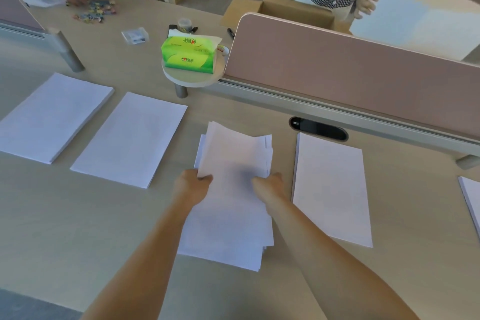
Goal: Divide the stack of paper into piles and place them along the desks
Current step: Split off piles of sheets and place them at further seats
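A loose, uneven pile of white paper (231, 205) lies on the beige desk (78, 228) in front of me. My left hand (193, 184) grips its left edge and my right hand (270, 184) grips its right edge, thumbs on top. Neat white piles lie in a row beside it: one at the far left (52, 117), a second (132, 138) next to it, and a third (332, 189) to the right. The corner of one more pile (471, 197) shows at the right edge.
A pink divider screen (350, 67) runs along the back right, with a black cable slot (318, 128) below it. A green tissue pack (189, 54) sits on a small round shelf. Across the desk, one person handles puzzle pieces (96, 11); another holds a paper stack (420, 15) by a cardboard box (293, 11).
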`<state>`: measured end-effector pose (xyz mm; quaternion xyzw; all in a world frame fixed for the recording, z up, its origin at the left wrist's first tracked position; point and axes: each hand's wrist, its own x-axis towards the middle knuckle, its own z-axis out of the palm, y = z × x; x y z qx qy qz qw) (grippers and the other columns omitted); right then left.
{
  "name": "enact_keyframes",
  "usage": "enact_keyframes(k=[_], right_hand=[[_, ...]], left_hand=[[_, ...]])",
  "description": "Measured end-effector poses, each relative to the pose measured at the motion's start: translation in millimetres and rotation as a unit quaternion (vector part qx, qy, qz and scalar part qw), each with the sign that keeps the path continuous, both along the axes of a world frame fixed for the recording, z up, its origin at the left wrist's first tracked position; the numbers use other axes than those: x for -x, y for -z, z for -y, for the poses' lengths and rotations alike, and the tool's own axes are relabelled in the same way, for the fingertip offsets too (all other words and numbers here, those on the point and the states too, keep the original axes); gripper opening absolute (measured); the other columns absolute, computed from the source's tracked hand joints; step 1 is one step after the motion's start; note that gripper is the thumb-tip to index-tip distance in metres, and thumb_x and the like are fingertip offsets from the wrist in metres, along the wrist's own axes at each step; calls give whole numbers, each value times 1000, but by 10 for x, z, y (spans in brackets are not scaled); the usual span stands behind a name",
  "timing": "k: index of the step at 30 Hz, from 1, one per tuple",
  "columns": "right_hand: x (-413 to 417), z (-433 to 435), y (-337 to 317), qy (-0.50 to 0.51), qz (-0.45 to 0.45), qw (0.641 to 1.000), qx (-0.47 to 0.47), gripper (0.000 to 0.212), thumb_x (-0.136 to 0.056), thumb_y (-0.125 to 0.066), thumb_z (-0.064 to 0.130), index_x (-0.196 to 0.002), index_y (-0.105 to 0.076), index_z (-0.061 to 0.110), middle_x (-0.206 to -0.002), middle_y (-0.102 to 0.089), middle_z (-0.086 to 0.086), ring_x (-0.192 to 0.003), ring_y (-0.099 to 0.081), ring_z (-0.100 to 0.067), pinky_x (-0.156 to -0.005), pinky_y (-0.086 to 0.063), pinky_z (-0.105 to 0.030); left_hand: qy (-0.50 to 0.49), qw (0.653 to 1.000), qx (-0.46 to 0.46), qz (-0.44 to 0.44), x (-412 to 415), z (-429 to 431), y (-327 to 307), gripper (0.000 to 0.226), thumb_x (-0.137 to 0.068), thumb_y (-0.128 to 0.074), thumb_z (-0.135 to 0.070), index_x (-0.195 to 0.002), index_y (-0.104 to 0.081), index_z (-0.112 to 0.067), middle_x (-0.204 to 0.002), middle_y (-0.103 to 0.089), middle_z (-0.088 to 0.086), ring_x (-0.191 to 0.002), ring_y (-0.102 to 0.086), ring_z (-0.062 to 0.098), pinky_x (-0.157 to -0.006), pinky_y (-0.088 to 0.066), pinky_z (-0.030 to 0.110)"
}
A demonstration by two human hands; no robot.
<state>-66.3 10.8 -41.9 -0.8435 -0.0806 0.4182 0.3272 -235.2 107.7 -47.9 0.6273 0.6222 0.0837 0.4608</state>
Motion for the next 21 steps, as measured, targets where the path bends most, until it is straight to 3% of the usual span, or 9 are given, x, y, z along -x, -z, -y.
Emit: enact_keyframes(k=[4, 6, 8, 12, 14, 15, 18, 21], right_hand=[[-27, 52, -106, 40, -38, 998, -39, 54, -83, -58, 17, -132, -41, 2, -83, -50, -2, -70, -51, -17, -62, -41, -27], [-66, 118, -187, 60, -65, 992, -86, 43, -83, -67, 18, -120, -52, 1, -80, -57, -5, -65, -56, -19, -54, -45, -26], [-131, 212, -279, 72, -81, 983, -151, 35, -82, -75, 28, -107, -62, 6, -85, -68, -6, -70, -65, -20, -57, -53, -28], [-382, 516, -490, 3, -129, 946, -299, 68, -69, -83, 49, -125, -60, 16, -115, -72, -6, -104, -69, -27, -86, -57, -40], [-512, 673, -654, -48, -161, 930, -328, 86, -56, -87, 56, -124, -63, 10, -116, -71, -11, -106, -69, -29, -87, -56, -41], [-587, 758, -742, -66, -169, 921, -345, 84, -50, -89, 57, -117, -68, 10, -112, -73, -10, -103, -70, -28, -86, -56, -40], [-795, 1042, -1015, -104, -169, 901, -386, 62, -50, -93, 46, -102, -74, 19, -110, -74, -9, -103, -70, -26, -88, -57, -41], [-954, 1379, -1274, -106, -128, 903, -396, 46, -61, -90, 26, -102, -72, 19, -106, -75, -5, -100, -71, -23, -86, -57, -42]], left_hand=[[12, 999, -40, 34, 4, 132, -206, 16, -93, -59, -27, -94, -62, -11, -91, -65, 5, -86, -63, 27, -69, -42, 26], [37, 993, -79, 78, 25, 239, -356, 18, -96, -56, -25, -107, -62, -14, -98, -66, 1, -91, -63, 23, -75, -41, 26], [79, 986, -106, 99, 49, 361, -540, 18, -98, -53, -27, -111, -60, -18, -97, -64, -4, -91, -62, 19, -77, -40, 25], [78, 975, -145, 152, 54, 572, -886, 25, -98, -53, -25, -110, -64, -7, -71, -61, -11, -75, -61, -6, -73, -45, 16], [54, 969, -146, 192, 20, 694, -1023, 24, -98, -55, -26, -116, -64, -14, -85, -67, -17, -87, -63, -5, -82, -46, 19], [44, 967, -142, 207, -20, 791, -1092, 21, -97, -55, -25, -116, -63, -19, -94, -68, -16, -91, -65, -2, -83, -48, 19], [27, 956, -132, 260, -206, 1125, -1306, 16, -98, -54, -18, -107, -61, -28, -95, -69, -15, -83, -66, -8, -71, -50, 10], [2, 950, -115, 292, -410, 1416, -1405, 16, -96, -57, -22, -108, -66, -27, -102, -73, -7, -95, -69, 8, -82, -56, 30]])
